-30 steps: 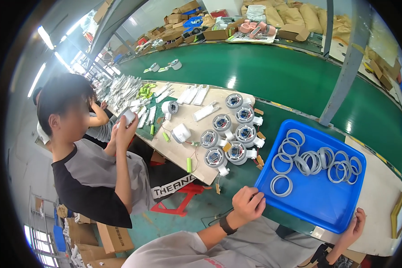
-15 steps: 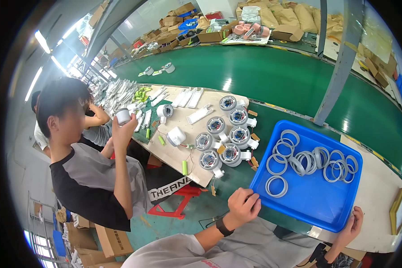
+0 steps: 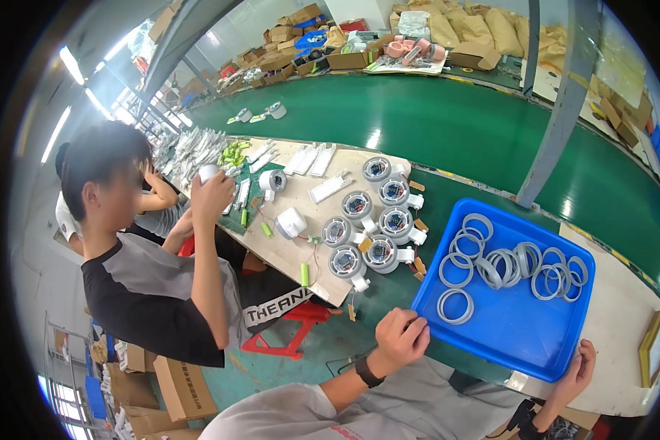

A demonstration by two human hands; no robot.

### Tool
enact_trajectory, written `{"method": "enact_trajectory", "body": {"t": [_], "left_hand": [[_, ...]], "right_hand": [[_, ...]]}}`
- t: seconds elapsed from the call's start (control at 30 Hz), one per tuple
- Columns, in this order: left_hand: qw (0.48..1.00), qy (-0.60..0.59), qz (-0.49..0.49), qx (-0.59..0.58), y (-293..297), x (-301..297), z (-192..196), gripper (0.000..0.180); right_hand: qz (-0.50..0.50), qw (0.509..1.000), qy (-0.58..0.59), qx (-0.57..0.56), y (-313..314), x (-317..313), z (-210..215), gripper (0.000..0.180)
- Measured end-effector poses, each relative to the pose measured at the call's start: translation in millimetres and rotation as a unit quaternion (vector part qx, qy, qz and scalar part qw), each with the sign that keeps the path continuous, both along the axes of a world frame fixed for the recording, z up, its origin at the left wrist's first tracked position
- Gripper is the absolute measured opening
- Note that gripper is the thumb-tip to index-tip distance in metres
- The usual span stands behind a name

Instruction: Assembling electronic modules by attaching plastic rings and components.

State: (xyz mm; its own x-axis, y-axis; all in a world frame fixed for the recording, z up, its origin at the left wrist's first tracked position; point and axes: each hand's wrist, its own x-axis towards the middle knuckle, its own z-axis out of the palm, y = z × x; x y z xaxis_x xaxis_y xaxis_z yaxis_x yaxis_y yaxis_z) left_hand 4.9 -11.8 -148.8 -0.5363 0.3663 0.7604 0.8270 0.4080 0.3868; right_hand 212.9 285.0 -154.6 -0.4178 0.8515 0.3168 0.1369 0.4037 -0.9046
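A shallow blue plastic tray (image 3: 532, 334) lies in front of me at the right, holding several grey rings (image 3: 501, 268), mostly in its far half. My left hand (image 3: 401, 342) is closed on the tray's near-left corner, fingers curled at the rim. At the near-right corner my right hand (image 3: 581, 365) grips the edge, its fingers partly hidden. Just left of the tray stand several round white-and-grey housings (image 3: 380, 253) with circuit boards showing in their open tops, side arms and small tan tabs attached.
At the left a co-worker (image 3: 150, 271) holds up a white cup-shaped part (image 3: 208, 173). White strips (image 3: 330, 187) and a green cylindrical cell (image 3: 304, 275) lie on the board. A grey post (image 3: 557, 139) rises behind the tray, beside a green conveyor belt (image 3: 418, 110).
The co-worker's hand with the white part has risen and moved slightly right, and that part has turned. Both my hands and the tray stay in place.
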Motion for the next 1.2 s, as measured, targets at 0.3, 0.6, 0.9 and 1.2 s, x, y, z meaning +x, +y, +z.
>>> {"method": "enact_trajectory", "body": {"t": [0.3, 0.6, 0.9, 1.2], "left_hand": [[1.000, -0.001, -0.004, 0.009, 0, -1, 1, 0.022], [1.000, -0.013, -0.003, 0.024, -4, 3, -2, 0.023], [0.992, -0.090, -0.028, 0.079, -19, 17, 2, 0.028], [0.827, -0.326, -0.454, 0.062, -21, 143, 41, 0.027]], "right_hand": [[0.005, 1.000, 0.009, 0.006, 3, 0, -2, 0.017], [0.005, 1.000, 0.010, 0.019, 4, 3, -3, 0.018], [0.021, 0.999, -0.016, 0.030, 4, 3, -8, 0.018], [-0.014, 0.999, -0.044, 0.025, 1, -6, 4, 0.019]]}}
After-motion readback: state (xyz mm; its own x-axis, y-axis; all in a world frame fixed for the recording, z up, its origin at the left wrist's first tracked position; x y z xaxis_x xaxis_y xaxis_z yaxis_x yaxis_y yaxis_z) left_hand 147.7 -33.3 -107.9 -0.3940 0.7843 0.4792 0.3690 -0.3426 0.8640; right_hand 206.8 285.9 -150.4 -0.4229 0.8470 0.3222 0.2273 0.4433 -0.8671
